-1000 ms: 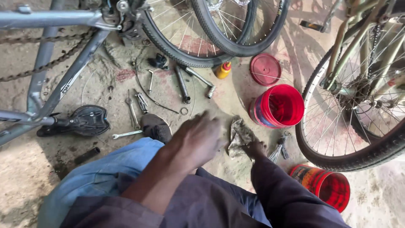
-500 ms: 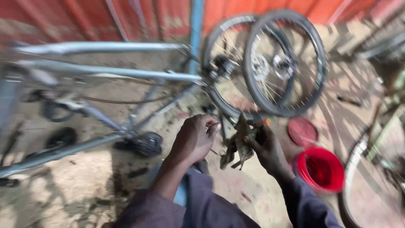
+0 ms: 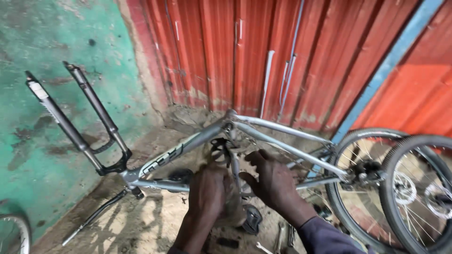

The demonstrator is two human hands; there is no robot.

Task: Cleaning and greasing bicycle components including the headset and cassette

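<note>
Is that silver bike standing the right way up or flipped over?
Flipped over. The silver bike frame has its fork legs pointing up, wheelless, and handlebar on the ground.

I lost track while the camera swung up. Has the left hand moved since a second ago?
Yes. The left hand has come up from the ground beside the tools to the upturned bike frame, by its crank.

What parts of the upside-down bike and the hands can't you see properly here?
All in the head view:
- Crank area: partly covered by the left hand and right hand.
- A dirty rag sits between the hands; which hand grips it is unclear.
- Front wheel: cut off by the bottom-left edge.
- Loose wheel: cut off by the right edge.
- Tools on the ground: too small, and partly behind the right sleeve.
</note>
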